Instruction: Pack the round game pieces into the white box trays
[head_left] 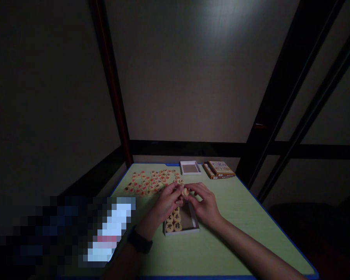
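Note:
Both hands meet above a shallow white-edged box tray [182,232] on the green table. Between the fingertips is a round Chinese chess piece [186,191] with a red mark. My right hand [205,204] pinches it from the right, thumb below and fingers above. My left hand [168,202], with a dark band on the wrist, closes on it from the left; whether it holds other pieces is hidden. Inside the tray, several pieces with black characters [177,226] lie flat along the left side. Bare brown bottom shows on the tray's right.
Many loose pieces [151,182], red and black marked, lie spread at the back left of the table [236,245]. Behind my hands are another white tray [190,167] and printed boxes [220,169]. A blurred-out bright patch [111,233] is at the left edge.

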{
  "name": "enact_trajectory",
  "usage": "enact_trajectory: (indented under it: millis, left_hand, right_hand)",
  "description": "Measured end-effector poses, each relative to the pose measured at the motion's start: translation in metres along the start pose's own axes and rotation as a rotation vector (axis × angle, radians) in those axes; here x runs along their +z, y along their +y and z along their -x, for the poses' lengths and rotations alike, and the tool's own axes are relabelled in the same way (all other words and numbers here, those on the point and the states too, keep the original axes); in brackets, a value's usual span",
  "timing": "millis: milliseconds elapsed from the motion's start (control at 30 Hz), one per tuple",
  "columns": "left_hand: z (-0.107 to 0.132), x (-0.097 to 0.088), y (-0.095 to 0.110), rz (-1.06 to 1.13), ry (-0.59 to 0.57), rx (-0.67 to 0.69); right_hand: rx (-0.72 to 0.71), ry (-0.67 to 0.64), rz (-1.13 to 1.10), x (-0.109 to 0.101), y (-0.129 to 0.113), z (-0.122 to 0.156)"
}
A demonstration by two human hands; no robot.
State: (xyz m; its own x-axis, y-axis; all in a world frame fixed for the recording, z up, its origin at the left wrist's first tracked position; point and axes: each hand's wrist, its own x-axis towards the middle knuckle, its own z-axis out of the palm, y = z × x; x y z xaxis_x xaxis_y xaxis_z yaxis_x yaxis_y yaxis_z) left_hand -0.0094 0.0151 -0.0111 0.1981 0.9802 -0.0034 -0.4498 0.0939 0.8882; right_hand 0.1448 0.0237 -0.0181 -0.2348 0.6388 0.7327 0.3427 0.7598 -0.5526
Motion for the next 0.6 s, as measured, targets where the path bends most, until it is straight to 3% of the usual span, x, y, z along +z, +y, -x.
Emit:
enact_trajectory:
  millis: [133, 433, 500, 600]
  left_hand:
    - [-0.001, -0.003, -0.001, -0.032, -0.022, 0.0]
    - [-0.003, -0.004, -0.003, -0.14, -0.035, 0.043]
    - [-0.007, -0.008, -0.004, -0.255, -0.023, 0.065]
    - [-0.011, -0.014, -0.001, -0.579, 0.119, 0.241]
  right_hand:
    - [0.061, 0.027, 0.043, 0.0, -0.001, 0.001]
    - [-0.176, -0.07, 0.072, -0.006, -0.001, -0.001]
    - [-0.183, -0.125, 0.107, -0.011, 0.0, -0.003]
    - [-0.124, -0.281, 0.21, -0.02, 0.002, -0.008]
